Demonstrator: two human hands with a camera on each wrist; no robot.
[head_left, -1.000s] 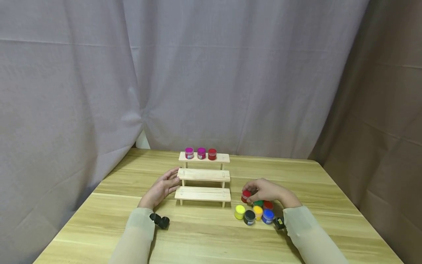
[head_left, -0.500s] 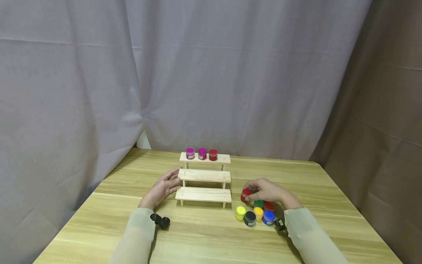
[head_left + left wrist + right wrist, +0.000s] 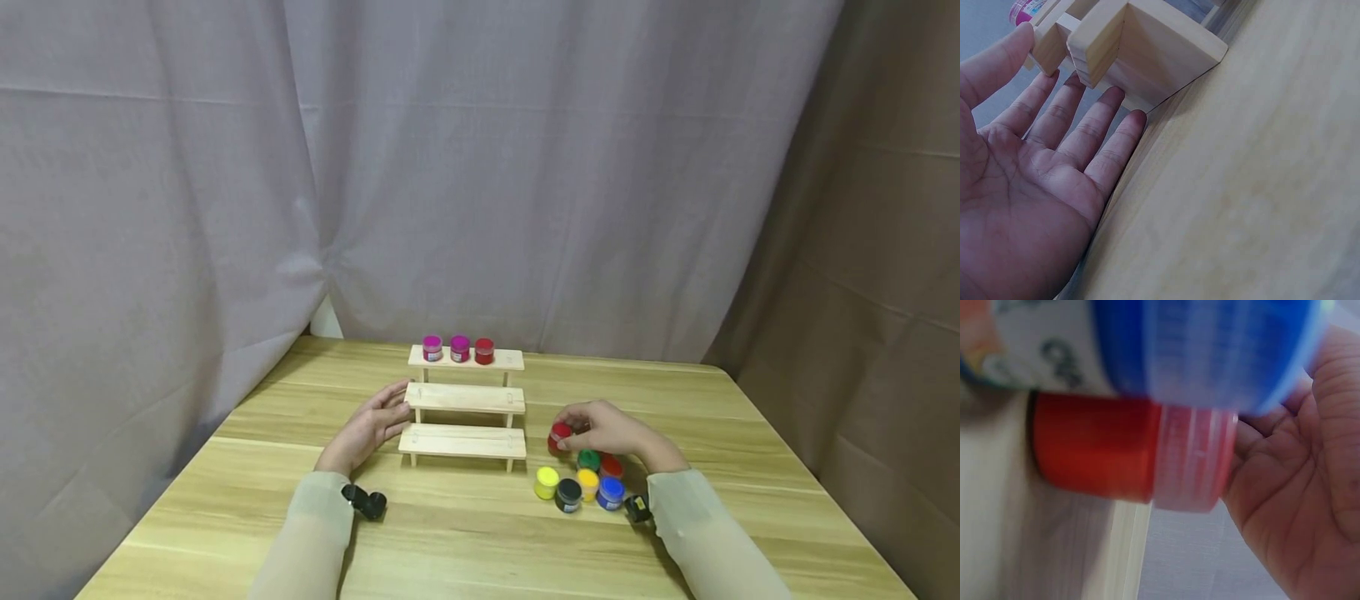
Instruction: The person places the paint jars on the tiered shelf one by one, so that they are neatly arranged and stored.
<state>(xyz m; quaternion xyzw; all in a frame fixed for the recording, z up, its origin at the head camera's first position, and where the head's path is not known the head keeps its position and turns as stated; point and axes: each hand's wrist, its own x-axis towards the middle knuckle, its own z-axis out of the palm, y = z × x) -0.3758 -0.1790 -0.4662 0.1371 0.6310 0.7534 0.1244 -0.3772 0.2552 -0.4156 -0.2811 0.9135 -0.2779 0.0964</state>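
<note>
A person's right hand (image 3: 611,432) pinches a small red-lidded paint jar (image 3: 558,437) just above the light wooden tabletop (image 3: 465,542), fingers curled round it. Close behind that hand sit green, red, yellow, black and blue jars in a cluster (image 3: 585,485). The left hand (image 3: 369,429), fingers straight, rests against the left end of a three-step pale wooden display stand (image 3: 463,400), which stands between both hands.
</note>
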